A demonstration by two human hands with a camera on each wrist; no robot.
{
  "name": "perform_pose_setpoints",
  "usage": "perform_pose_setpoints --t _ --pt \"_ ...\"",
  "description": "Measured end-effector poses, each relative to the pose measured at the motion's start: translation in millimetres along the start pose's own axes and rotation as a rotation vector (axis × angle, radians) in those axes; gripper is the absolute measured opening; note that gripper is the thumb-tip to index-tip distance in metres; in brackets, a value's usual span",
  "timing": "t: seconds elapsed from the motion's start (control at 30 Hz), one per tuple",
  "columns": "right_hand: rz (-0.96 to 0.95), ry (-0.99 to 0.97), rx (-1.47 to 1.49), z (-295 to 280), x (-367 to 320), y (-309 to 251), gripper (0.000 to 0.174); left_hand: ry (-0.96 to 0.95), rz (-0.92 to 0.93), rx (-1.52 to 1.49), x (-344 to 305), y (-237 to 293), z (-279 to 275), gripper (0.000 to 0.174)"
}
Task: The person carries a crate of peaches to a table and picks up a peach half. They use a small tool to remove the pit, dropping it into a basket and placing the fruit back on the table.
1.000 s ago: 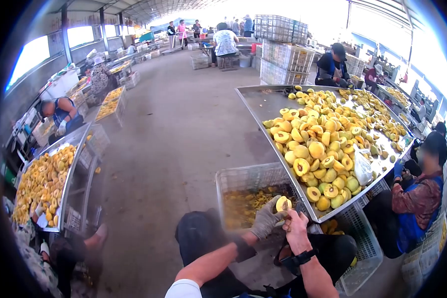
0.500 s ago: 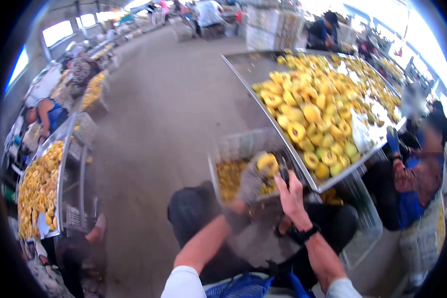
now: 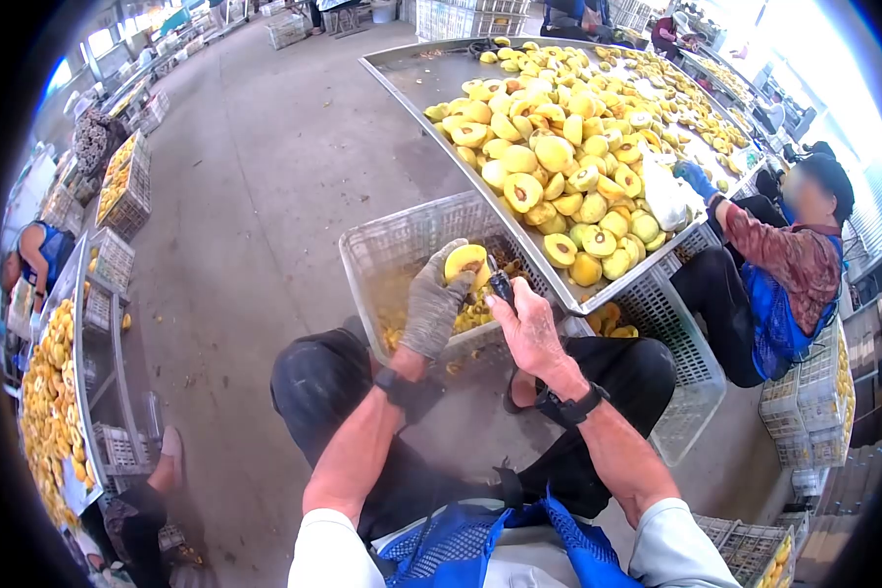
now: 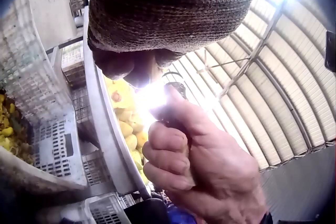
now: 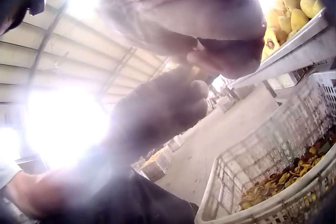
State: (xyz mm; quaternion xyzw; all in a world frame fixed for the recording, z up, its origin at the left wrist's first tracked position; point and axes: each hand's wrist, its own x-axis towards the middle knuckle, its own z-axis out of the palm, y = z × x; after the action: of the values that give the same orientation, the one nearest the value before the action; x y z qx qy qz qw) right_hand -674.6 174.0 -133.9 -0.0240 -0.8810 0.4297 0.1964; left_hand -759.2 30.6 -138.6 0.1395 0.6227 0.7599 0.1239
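Observation:
In the head view my gloved left hand (image 3: pixel 431 309) holds a yellow peach half (image 3: pixel 464 262) with its cut face turned toward the right. A brownish hollow shows in that cut face. My bare right hand (image 3: pixel 532 331) grips a dark-handled tool (image 3: pixel 501 285), whose short metal end lies right at the peach half's edge. Below both hands stands a pale plastic crate (image 3: pixel 363 245) with yellow-brown peach scraps (image 3: pixel 472 316) inside. The left wrist view has the grey knit glove (image 4: pixel 173 22) above the curled right fingers (image 4: pixel 165 158); glare covers the tool's end.
A metal-edged table (image 3: pixel 416 73) heaped with peach halves (image 3: pixel 554 152) stands ahead to the right. Under its corner is another crate (image 3: pixel 691 367). A person in a blue vest (image 3: pixel 779 284) sits at the right. Another peach-covered table (image 3: pixel 54 412) runs along the left.
The head view has tipped downward and turned right. My hands have drawn slightly apart around the peach half, and the dark-handled tool, hidden a second ago, now shows. The neighbour's gloved hand now reaches over the table.

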Motion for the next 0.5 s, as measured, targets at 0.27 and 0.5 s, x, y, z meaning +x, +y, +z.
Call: perform_pose_setpoints --t 0.27,0.5 --pt "0.046 -0.001 -0.085 3 -4 2 0.027 -0.013 0.064 0.073 -1 -12 1 0.043" --pt "0.062 -0.046 -0.110 10 -5 12 0.025 0.045 0.027 0.126 -3 -11 8 0.043"
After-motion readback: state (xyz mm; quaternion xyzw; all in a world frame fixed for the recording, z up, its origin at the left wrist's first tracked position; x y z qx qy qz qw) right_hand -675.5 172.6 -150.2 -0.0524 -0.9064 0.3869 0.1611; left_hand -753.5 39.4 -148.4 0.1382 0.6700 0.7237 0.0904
